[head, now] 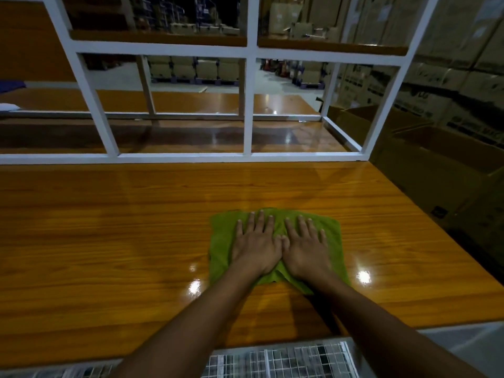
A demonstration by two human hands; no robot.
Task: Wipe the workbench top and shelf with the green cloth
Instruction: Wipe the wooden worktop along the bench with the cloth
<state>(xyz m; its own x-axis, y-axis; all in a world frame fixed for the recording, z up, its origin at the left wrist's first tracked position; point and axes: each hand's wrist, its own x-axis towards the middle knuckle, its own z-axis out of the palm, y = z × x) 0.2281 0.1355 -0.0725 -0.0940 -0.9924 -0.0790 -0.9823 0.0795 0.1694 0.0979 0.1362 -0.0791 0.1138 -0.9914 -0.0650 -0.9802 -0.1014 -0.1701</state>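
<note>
Both your hands lie flat, fingers straight, side by side: left hand (255, 245) and right hand (305, 249) pressing the green cloth (221, 241), gripping nothing. It sits on the workbench top (109, 241), toward the near right corner. It looks soft, light and limp, likely to bunch, so keep your palms spread across its middle. Beyond it stands the white-framed shelf (300, 135), probably unwiped.
</note>
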